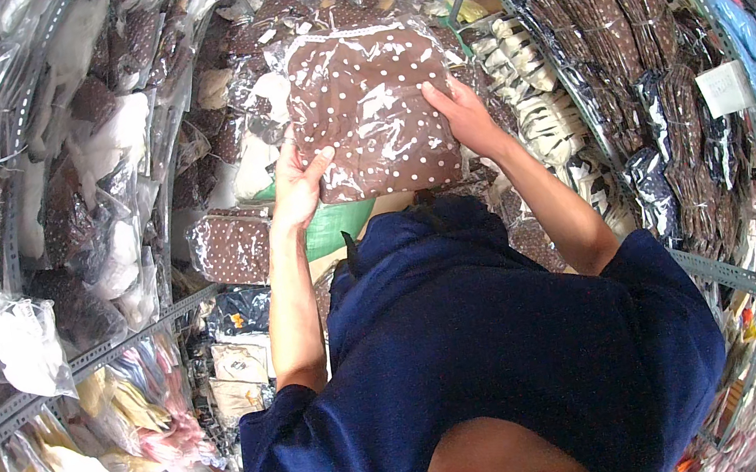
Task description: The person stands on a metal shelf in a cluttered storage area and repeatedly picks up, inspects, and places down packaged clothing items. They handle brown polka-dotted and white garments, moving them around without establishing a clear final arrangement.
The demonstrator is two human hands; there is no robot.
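A folded brown fabric item with white polka dots, in a clear plastic bag (371, 116), is held up in front of me. My left hand (297, 186) grips its lower left side, thumb on top. On its right edge my right hand (462, 113) holds on, thumb across the front; the fingers of both hands are mostly hidden behind the bag. Along the top edge runs a white strip. Just left of my left wrist lies another bagged brown polka-dot bundle (231, 248). A green sack (340, 227) shows below the held bag.
Metal shelving with a perforated rail (123, 342) holds plastic-bagged goods on the left. Stacks of bagged brown polka-dot goods (592, 28) fill the right shelves, beside tied cream-and-black bundles (546, 123). A white label card (724, 89) hangs at right. More brown packages (291, 0) lie ahead.
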